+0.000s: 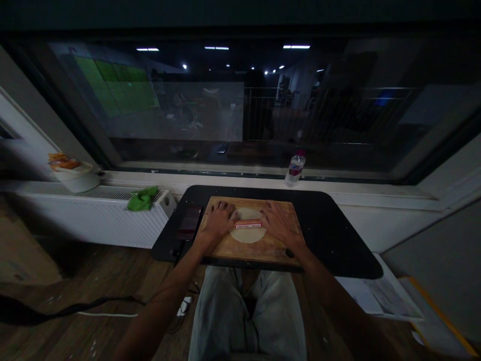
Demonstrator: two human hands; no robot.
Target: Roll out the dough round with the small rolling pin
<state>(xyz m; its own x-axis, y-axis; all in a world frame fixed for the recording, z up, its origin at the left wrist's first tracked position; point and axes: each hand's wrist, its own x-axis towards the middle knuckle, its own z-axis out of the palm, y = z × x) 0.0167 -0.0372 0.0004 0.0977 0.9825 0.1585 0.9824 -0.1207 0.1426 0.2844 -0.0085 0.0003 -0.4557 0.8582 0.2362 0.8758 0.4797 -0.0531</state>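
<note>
A rolling pin [248, 224] with a red-and-white label lies crosswise on a flat, round sheet of dough [248, 235]. Under the dough is a wooden cutting board [221, 248]. My left hand [221, 216] is on the pin's left end, and my right hand [277, 219] is on its right end. Both hands have their fingers reaching forward over the board and cover the pin's ends, so only its middle shows.
The board rests on a black table [334, 235]. A dark phone-like device [190, 222] lies left of the board. On the windowsill stands a water bottle [295, 169]. A green cloth [143, 198] and a white tub [78, 178] sit on the radiator [124, 218].
</note>
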